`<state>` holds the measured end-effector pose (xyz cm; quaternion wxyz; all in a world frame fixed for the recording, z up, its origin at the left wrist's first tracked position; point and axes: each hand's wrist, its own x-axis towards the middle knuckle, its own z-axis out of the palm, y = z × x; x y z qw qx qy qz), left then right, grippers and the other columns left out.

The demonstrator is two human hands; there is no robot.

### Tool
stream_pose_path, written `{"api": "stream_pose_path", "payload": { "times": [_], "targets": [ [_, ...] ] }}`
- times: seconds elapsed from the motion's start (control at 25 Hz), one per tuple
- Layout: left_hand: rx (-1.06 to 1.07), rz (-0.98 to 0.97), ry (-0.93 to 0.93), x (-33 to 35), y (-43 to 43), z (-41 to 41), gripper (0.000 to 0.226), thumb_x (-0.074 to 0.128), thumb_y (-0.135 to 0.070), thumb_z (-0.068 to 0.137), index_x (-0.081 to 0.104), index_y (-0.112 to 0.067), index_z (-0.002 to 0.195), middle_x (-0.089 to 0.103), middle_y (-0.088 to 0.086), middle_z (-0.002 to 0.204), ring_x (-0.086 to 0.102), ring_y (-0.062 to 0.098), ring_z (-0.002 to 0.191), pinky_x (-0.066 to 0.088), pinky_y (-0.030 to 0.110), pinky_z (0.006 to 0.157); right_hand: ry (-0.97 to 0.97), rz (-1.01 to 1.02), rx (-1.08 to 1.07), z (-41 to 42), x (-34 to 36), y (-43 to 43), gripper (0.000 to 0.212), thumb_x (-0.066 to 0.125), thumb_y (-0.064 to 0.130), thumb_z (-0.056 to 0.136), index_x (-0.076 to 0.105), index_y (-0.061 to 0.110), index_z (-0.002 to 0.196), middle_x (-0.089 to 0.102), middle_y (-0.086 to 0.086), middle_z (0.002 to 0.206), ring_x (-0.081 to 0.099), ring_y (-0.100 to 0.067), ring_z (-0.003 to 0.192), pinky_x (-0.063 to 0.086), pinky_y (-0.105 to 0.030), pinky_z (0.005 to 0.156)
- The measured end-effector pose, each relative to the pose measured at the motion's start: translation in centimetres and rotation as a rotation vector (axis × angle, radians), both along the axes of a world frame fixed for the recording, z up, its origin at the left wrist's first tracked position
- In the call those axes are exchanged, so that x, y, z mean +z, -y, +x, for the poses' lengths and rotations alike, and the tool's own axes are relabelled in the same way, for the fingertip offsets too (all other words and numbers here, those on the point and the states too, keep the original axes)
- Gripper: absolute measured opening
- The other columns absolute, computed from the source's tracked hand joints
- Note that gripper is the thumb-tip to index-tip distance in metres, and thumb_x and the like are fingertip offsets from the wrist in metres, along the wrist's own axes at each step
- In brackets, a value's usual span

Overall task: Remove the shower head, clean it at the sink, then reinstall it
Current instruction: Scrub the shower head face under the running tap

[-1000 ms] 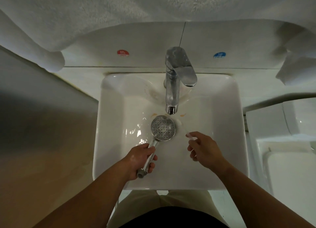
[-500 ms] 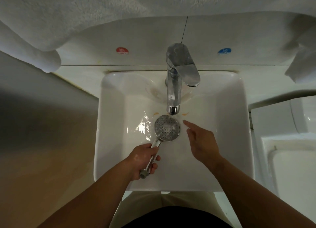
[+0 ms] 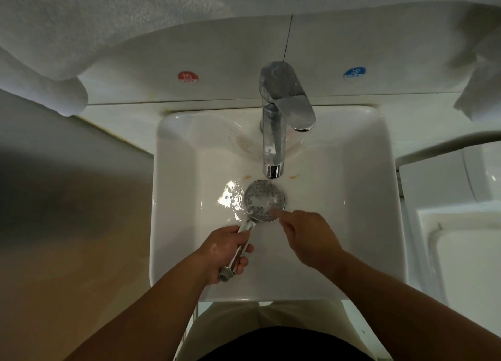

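**A:** Head view, nearest things first: what are the hands doing?

**B:** The left grip [image 3: 225, 252] is wrapped round the chrome handle of the shower head [image 3: 264, 200], over the near half of the sink [image 3: 339, 225]. The right grip [image 3: 309, 236] holds nothing. Its forefinger [image 3: 279, 215] reaches out onto the near edge of the spray face, with the other fingers tucked under.

**A:** And where does the head sit?

**B:** It's face up, just below the spout of the faucet [image 3: 272, 144]. A white blur lies over the nozzles, either running water or froth; I cannot tell which. Wet glints show on the basin floor to its left. Farther back, a red hot sticker [image 3: 188, 77] and a blue cold sticker [image 3: 354, 72] sit on the wall, and a white towel [image 3: 108, 22] hangs across the top.

**A:** How far along is the job?

**B:** No hose shows at the handle's end, so I judge the removal done. Cleaning is under way, and this looks like rubbing at the nozzles. Finishing the wash and refitting the head are still left.

**A:** What has changed from half a second ago?

**B:** Back then the right grip was beside the head, fingers out and clear of it, and the nozzle holes showed plainly. Now the fingertip touches the face and the holes are partly veiled. The left grip holds the handle as before.
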<state>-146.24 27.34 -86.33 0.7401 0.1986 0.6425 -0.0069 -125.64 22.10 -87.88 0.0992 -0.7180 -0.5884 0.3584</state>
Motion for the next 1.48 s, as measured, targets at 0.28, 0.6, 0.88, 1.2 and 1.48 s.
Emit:
{"api": "stream_pose_path", "payload": {
  "times": [0.28,0.6,0.88,1.2,1.48],
  "targets": [
    [-0.01,-0.003,0.003,-0.1,0.4,0.4,0.018,0.056,-0.019,0.1,0.065,-0.01,0.113,0.064,0.018,0.09,0.053,0.02,0.05,0.045,0.029,0.045,0.07,0.018,-0.022,-0.8,0.0,-0.6,0.039,0.042,0.028,0.106,0.055,0.034,0.142,0.068,-0.005,0.081,0.062,-0.021,0.067,0.05,-0.031,0.063],
    [-0.011,-0.004,-0.001,0.1,0.3,0.6,0.018,0.056,-0.016,0.1,0.064,-0.007,0.113,0.063,0.017,0.087,0.051,0.02,0.049,0.043,0.027,0.044,0.083,0.01,-0.131,0.3,0.2,-1.7,0.036,0.045,0.029,0.104,0.06,0.035,0.137,0.077,-0.009,0.102,0.07,-0.026,0.08,0.056,-0.032,0.074],
    [-0.042,0.001,-0.001,0.3,0.1,0.5,0.016,0.054,-0.015,0.101,0.063,-0.008,0.112,0.061,0.018,0.088,0.049,0.02,0.049,0.042,0.026,0.044,0.053,-0.038,-0.105,0.2,0.4,-1.8,0.037,0.045,0.03,0.104,0.059,0.035,0.138,0.077,-0.01,0.107,0.071,-0.026,0.085,0.058,-0.036,0.078],
    [-0.072,0.02,-0.015,0.2,-0.2,0.4,0.014,0.055,-0.015,0.101,0.065,-0.01,0.109,0.063,0.018,0.089,0.051,0.019,0.047,0.043,0.026,0.042,0.074,-0.03,-0.1,0.1,0.3,-1.6,0.035,0.048,0.029,0.102,0.063,0.035,0.133,0.077,-0.009,0.101,0.071,-0.027,0.081,0.059,-0.038,0.077],
    [-0.086,0.026,-0.017,0.0,-0.2,0.3,0.017,0.056,-0.017,0.1,0.064,-0.008,0.113,0.064,0.017,0.089,0.051,0.018,0.045,0.042,0.026,0.042,0.078,-0.034,-0.086,0.4,0.5,-2.6,0.037,0.043,0.032,0.103,0.059,0.04,0.136,0.076,-0.01,0.107,0.07,-0.029,0.086,0.059,-0.041,0.08]
  ]
}}
